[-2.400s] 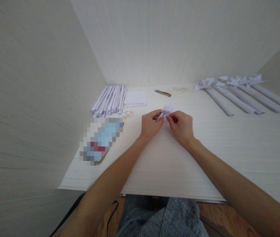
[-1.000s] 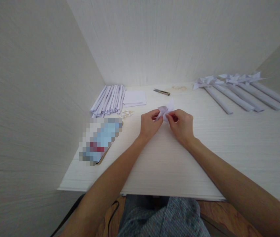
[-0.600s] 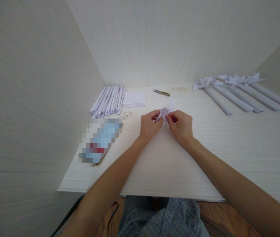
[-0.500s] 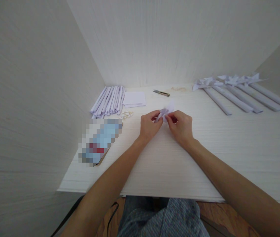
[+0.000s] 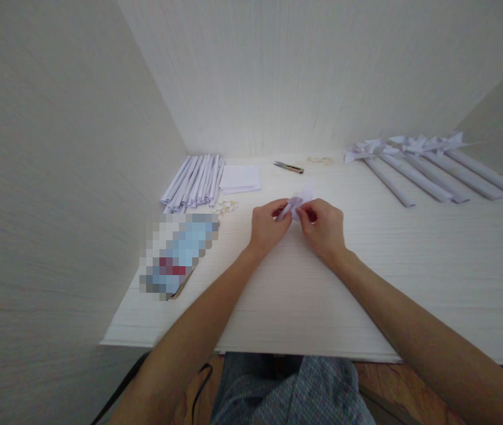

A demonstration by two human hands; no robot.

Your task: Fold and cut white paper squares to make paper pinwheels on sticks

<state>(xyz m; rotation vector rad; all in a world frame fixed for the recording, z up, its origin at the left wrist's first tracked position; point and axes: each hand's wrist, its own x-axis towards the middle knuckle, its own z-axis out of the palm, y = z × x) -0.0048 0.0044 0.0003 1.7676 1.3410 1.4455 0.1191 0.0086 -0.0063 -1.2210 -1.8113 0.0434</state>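
Note:
A small piece of folded white paper [image 5: 307, 192] is held between my two hands above the middle of the table. My left hand [image 5: 269, 225] is closed on its left side, where the paper curls over. With thumb and forefinger pinched together, my right hand [image 5: 321, 223] grips its right side. Part of the paper is hidden behind the fingers. Beyond the hands lie thread snips [image 5: 289, 167], and a stack of white paper squares [image 5: 241, 178] is to their left.
Several rolled paper tubes [image 5: 193, 182] lie at the back left, beside small pale bits [image 5: 225, 206]. A blurred flat object [image 5: 183, 254] rests at the left edge. Several paper pinwheels on tube sticks [image 5: 424, 171] line the back right. Walls enclose the table [image 5: 433, 283].
My hands keep nearly the same hold on the paper. The whole view has shifted very slightly.

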